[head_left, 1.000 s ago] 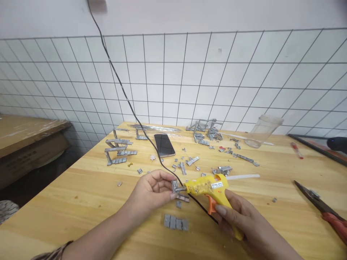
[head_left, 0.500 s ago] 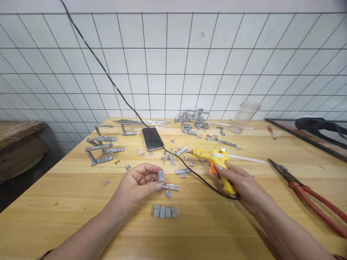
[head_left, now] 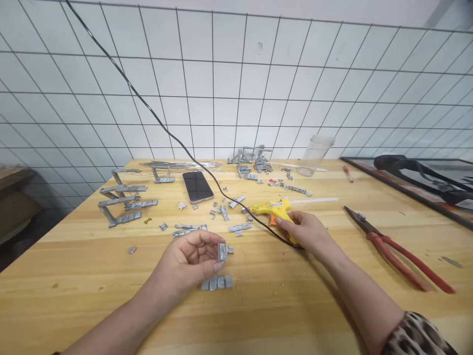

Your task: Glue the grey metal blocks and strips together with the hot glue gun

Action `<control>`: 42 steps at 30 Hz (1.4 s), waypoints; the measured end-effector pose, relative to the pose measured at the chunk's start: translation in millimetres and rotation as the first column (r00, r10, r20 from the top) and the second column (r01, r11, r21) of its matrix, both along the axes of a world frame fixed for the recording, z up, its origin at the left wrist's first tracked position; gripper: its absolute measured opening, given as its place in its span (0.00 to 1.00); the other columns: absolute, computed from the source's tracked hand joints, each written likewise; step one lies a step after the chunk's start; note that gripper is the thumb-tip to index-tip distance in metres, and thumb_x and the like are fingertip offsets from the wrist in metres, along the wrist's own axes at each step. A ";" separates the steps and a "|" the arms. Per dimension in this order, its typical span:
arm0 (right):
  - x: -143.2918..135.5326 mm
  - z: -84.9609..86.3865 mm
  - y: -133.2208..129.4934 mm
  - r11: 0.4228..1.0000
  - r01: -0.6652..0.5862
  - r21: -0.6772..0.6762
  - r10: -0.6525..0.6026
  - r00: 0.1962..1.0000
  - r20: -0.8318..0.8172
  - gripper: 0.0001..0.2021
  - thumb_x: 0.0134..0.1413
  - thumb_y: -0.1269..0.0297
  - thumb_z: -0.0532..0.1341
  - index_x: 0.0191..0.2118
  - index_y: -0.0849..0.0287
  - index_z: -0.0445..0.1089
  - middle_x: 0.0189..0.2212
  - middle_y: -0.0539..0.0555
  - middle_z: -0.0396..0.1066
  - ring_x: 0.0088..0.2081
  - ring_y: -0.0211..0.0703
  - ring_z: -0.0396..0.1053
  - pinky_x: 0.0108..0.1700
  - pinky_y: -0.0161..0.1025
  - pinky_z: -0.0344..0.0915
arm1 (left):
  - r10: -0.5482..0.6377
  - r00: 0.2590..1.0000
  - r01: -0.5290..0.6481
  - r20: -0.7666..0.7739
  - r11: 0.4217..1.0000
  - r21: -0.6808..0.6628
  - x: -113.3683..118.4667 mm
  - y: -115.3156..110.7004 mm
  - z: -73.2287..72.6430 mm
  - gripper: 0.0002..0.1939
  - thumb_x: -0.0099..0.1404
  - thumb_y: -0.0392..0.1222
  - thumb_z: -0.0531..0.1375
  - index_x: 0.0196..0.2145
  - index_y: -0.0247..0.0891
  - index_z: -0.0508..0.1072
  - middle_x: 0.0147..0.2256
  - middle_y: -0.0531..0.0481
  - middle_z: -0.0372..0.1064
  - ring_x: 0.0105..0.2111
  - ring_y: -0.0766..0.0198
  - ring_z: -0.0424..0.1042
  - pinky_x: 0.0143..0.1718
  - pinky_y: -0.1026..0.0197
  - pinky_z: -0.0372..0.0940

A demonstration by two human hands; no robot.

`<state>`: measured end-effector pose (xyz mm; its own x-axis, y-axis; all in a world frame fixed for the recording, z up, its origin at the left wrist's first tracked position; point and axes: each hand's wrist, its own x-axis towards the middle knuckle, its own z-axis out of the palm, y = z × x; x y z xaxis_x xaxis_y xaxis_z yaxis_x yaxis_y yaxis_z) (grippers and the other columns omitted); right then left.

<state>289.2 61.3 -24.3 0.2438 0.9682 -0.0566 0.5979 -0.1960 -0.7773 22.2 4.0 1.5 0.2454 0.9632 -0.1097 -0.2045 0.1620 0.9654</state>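
Between the thumb and fingertips of my left hand [head_left: 197,259] is a small grey rectangular piece [head_left: 222,252]. Just below it on the table lies a short strip of grey pieces [head_left: 217,282] set side by side. My right hand [head_left: 308,231] has its fingers around the handle of a yellow glue gun [head_left: 272,208] with an orange trigger. The gun's nozzle points left, and a white glue stick [head_left: 314,200] sticks out of its back. A black cord [head_left: 162,123] runs from the handle up to the upper left.
Small grey frames [head_left: 120,197] stand at the left, more frames [head_left: 251,160] at the back. A phone [head_left: 198,187], grey scraps [head_left: 224,213] and thin rods [head_left: 177,164] lie around. Red-handled pliers [head_left: 391,246] rest at right, a clear cup [head_left: 315,155] behind.
The view has turned slightly to the right. My right hand and the glue gun have moved a little away from me, lower to the tabletop. My left hand still pinches the grey piece.
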 end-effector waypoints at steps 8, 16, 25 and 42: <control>6.9 5.1 -1.4 0.999 0.026 0.027 -0.035 0.896 0.443 0.16 0.54 0.53 0.53 0.21 0.56 0.65 0.20 0.56 0.70 0.26 0.50 0.67 0.25 0.38 0.52 | -0.057 0.998 0.058 0.030 0.998 -0.039 3.0 -0.1 -7.8 0.15 0.46 0.36 0.71 0.33 0.36 0.75 0.27 0.49 0.75 0.26 0.66 0.71 0.27 0.67 0.66; 12.2 10.9 3.0 0.992 0.120 0.045 -0.125 0.828 0.546 0.20 0.59 0.56 0.46 0.33 0.61 0.72 0.29 0.67 0.74 0.35 0.61 0.71 0.31 0.46 0.60 | -0.145 0.983 0.157 0.114 0.983 -0.100 2.5 -0.8 -11.3 0.14 0.46 0.34 0.71 0.32 0.35 0.75 0.27 0.49 0.74 0.27 0.65 0.73 0.31 0.64 0.67; -55.8 28.5 -58.3 0.844 -0.436 0.314 0.486 0.868 -0.102 0.09 0.50 0.61 0.61 0.39 0.56 0.70 0.30 0.53 0.72 0.35 0.46 0.70 0.40 0.40 0.66 | -0.160 0.965 0.184 0.209 0.978 -0.102 5.7 -4.1 -12.8 0.13 0.48 0.32 0.70 0.32 0.36 0.75 0.26 0.51 0.74 0.26 0.67 0.71 0.31 0.65 0.65; -76.4 27.4 -70.1 0.770 -0.557 0.311 0.635 0.628 -0.449 0.05 0.47 0.71 0.65 0.32 0.57 0.69 0.27 0.47 0.68 0.32 0.38 0.66 0.38 0.36 0.63 | -0.183 0.983 0.183 -0.001 0.983 -0.006 5.9 -3.1 -16.0 0.17 0.52 0.36 0.68 0.39 0.37 0.68 0.31 0.50 0.74 0.30 0.66 0.72 0.32 0.66 0.63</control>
<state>212.7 -8.8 3.0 -0.4166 0.8976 0.1443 0.0617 0.1863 -0.9805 28.2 0.9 -14.5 0.4173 0.9014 -0.1157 -0.1695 0.2023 0.9646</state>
